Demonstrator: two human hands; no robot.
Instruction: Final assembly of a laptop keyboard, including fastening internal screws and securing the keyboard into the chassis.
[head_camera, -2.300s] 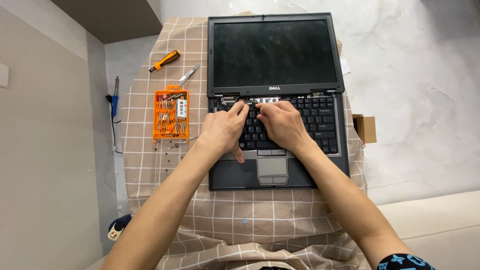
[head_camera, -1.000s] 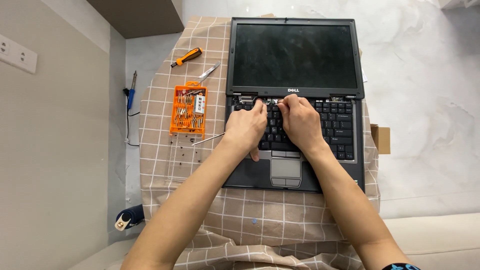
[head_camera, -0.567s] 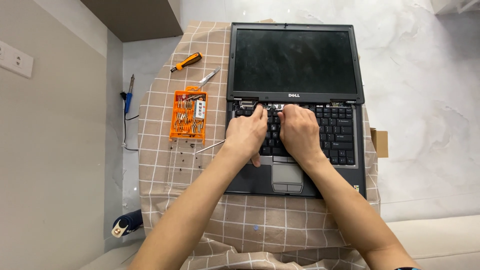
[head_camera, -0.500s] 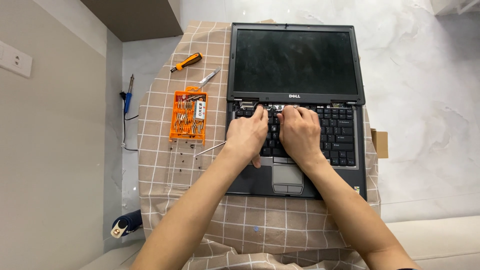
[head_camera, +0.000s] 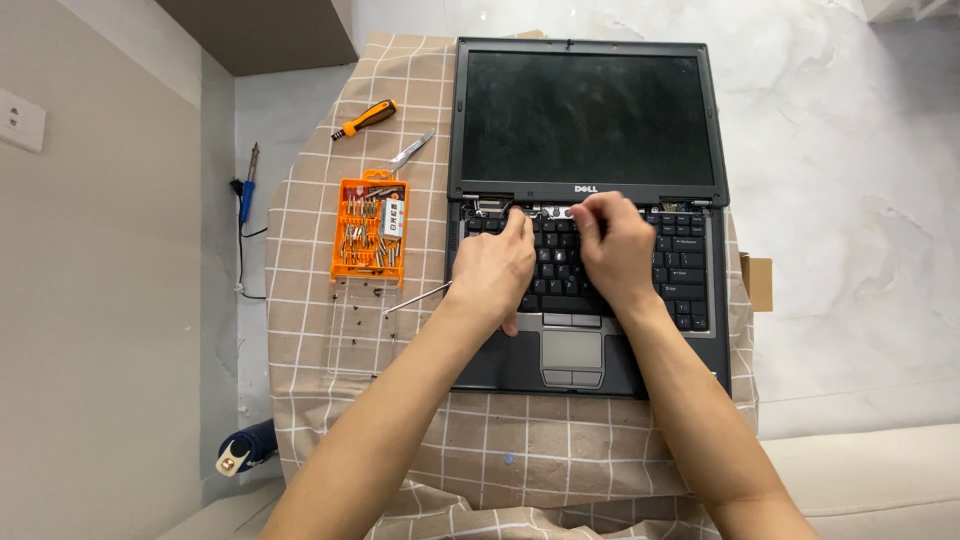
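A dark laptop (head_camera: 585, 120) lies open on a checked beige cloth (head_camera: 500, 450), its screen off. My left hand (head_camera: 492, 268) rests on the left half of the keyboard (head_camera: 690, 270), fingertips at the top row near the hinge strip. Beside it, my right hand (head_camera: 618, 248) has its fingers curled over the top edge of the keyboard at the middle. Whether either hand grips anything small is hidden by the fingers.
An orange case of screwdriver bits (head_camera: 369, 229) sits left of the laptop, with a thin metal rod (head_camera: 418, 297) below it. An orange-handled screwdriver (head_camera: 365, 119) and tweezers (head_camera: 410, 151) lie farther back. A soldering iron (head_camera: 247, 195) rests off the cloth's left edge.
Both hands stay at the top of the keyboard; the right hand's fingers have crept slightly toward the hinge. The view has shifted a little.
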